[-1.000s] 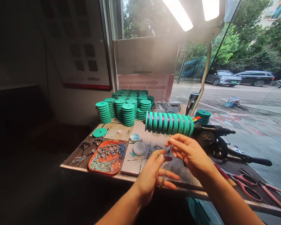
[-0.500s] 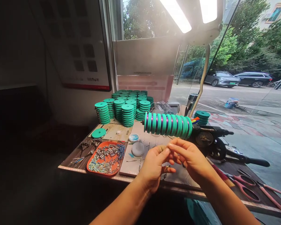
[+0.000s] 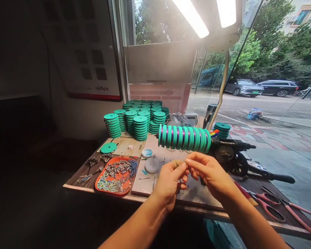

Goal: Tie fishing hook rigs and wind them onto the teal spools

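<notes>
My left hand and my right hand meet over the front of the work board, thumbs and forefingers pinched tip to tip. Whatever lies between the fingertips is too fine to make out. A small dark metal piece seems to hang below the left fingers. Just behind the hands, a row of green foam spools with purple line sits on the shaft of a hand-cranked winder. Left of my left hand are a round white lid and a small tub of blue pieces.
An orange tray holds sinkers, tubes and swivels at left. Stacks of green spools stand at the back, and a single spool lies flat. Pink-handled scissors and pliers lie right. A lamp hangs above.
The left hand's lower fingers have curled in from a more stretched position. Both hands stay pinched together at nearly the same place; the view has shifted slightly.
</notes>
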Demonstrator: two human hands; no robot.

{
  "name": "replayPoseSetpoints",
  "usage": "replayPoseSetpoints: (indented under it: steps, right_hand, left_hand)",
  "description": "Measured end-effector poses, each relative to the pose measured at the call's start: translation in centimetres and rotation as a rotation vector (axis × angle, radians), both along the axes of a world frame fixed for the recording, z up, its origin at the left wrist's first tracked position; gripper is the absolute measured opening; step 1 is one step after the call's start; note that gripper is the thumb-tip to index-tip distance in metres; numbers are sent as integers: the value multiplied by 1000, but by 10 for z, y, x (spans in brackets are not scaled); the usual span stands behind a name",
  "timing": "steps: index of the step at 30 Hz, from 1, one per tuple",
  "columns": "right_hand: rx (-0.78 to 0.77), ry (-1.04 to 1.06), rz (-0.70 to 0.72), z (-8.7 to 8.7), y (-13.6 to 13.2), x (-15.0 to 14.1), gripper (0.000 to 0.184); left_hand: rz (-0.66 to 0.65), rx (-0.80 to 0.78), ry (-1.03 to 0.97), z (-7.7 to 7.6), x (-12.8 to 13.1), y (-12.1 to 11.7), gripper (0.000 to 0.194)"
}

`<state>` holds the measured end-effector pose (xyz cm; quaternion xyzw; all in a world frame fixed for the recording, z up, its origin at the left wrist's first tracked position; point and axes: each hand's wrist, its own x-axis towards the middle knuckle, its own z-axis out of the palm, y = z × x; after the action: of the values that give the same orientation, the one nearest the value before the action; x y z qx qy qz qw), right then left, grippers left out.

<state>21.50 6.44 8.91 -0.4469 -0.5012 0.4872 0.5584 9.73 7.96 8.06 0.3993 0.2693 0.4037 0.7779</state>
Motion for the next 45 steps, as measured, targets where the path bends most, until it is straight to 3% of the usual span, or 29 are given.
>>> replayPoseSetpoints:
  steps: [5,12,16,20,29,39,42,45]
  right_hand:
    - [10,-50,52,-3,1,0,23]
    - [51,-148,47,-11,-3,2,23]
    - [-40,-75,131,-17,-12,-7,25]
    - [-126,28,160,-22,-21,-12,25]
    - [-153,123,197,-25,-21,-13,25]
    - [-141,97,210,-22,-21,-18,29]
    - [-88,-13,75,-21,-20,-11,28]
    - [69,-315,-343,-23,-14,-2,27]
  left_hand:
    - [33,-13,-4,-4,-5,-12,18]
    - [-123,-199,-78,-17,-17,-25,18]
    - [-109,-250,-104,-19,-21,-24,16]
    - [-129,-240,-146,-19,-23,-24,15]
    - [-80,-235,-104,-15,-21,-25,9]
    - [-60,-172,-86,-15,-23,-25,11]
    - [-18,-129,-52,-18,-21,-24,13]
    - [36,-74,26,-26,-18,-20,16]
